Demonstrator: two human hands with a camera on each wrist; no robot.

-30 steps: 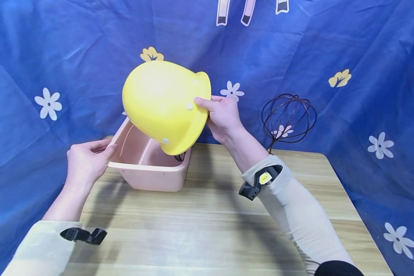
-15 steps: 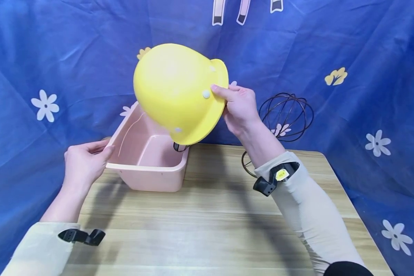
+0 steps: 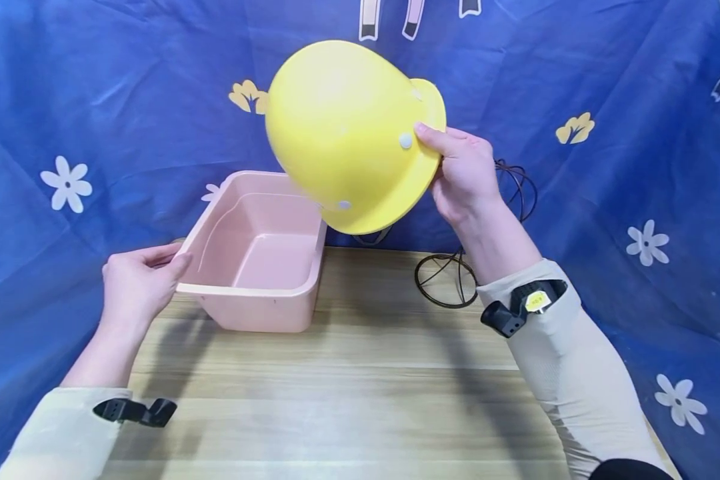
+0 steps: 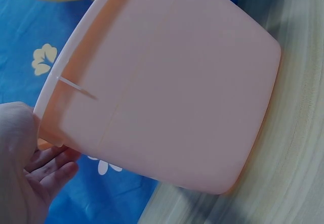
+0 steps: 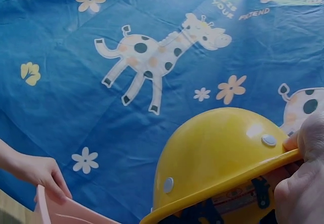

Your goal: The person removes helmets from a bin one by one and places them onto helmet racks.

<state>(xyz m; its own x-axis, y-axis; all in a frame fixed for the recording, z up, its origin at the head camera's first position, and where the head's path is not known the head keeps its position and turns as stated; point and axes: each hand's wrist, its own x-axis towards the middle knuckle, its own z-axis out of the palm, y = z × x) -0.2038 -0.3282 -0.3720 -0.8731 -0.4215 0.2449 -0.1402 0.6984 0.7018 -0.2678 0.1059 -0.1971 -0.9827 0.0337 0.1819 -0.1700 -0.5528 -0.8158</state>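
Observation:
A yellow hard hat (image 3: pixel 342 127) hangs in the air above and right of a pink plastic bin (image 3: pixel 252 310). My right hand (image 3: pixel 465 170) pinches the hat by its brim, thumb on the outer side. Dark straps show under the shell of the hard hat (image 5: pixel 223 153) in the right wrist view. My left hand (image 3: pixel 141 280) grips the bin's left rim between thumb and fingers. The bin stands on the wooden table, and the part of its inside that shows holds nothing. In the left wrist view, fingers (image 4: pixel 55 171) curl below the rim of the bin (image 4: pixel 167 92).
A dark wire stand (image 3: pixel 446 303) with a ring base and a wire globe top is on the table (image 3: pixel 360 387) at the back right, partly behind my right forearm. A blue printed cloth (image 3: pixel 156 100) hangs behind and along both sides.
My right hand has carried the hard hat up and to the right, from over the bin to beside and above it. More of the bin's inside shows. My left hand keeps its hold.

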